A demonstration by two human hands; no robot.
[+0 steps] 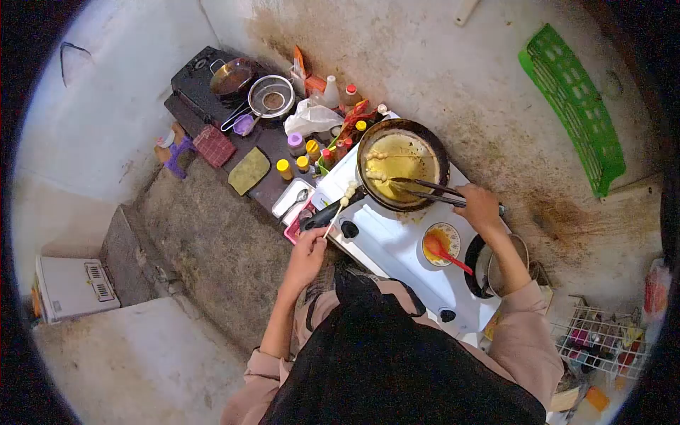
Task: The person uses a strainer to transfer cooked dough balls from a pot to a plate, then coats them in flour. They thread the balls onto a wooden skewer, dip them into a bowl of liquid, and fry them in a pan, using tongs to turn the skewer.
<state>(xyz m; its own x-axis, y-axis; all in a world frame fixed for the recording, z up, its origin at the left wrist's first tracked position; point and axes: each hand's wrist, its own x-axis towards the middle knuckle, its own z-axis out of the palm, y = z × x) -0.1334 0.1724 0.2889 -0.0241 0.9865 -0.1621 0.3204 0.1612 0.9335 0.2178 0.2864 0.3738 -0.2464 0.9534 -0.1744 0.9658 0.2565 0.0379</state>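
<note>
My left hand (304,258) is closed on the stick of a skewer (346,198) threaded with pale round balls, held up beside the frying pan's handle. In my right hand (480,210) are dark tongs (432,191), whose tips reach into the frying pan (445,166). Yellow oil (411,166) covers part of the pan's bottom. A second skewer (389,154) lies in it, and more pale balls (377,176) sit near the tong tips. Below the pan, on the white stove (386,244), stands a patterned bowl (428,258) of orange sauce with a red spoon (446,255).
Bottles with yellow lids (285,168), a strainer (271,97) and a wok (230,76) crowd the dark counter on the left. A pot (513,262) stands at the stove's right end. A green rack (577,113) hangs on the wall; a wire basket (602,340) is lower right.
</note>
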